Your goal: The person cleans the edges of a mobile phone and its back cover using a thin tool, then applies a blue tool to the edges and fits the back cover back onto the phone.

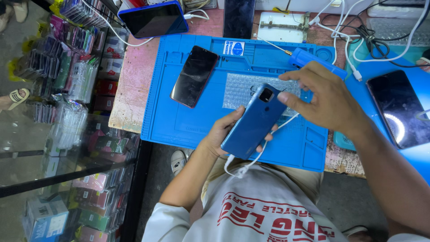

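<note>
Two hands (273,114), glossy blue rectangular phone (253,122), ribbed mat (179,121)

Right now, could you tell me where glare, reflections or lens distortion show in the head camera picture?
Head view: a ring-shaped light reflects off the dark phone screen at the right; the left side is seen through reflective glass, washing out the stacked packages; wide-angle lens bends the pink table edge; the blue phone in the left hand is sharp, evenly lit.
</note>
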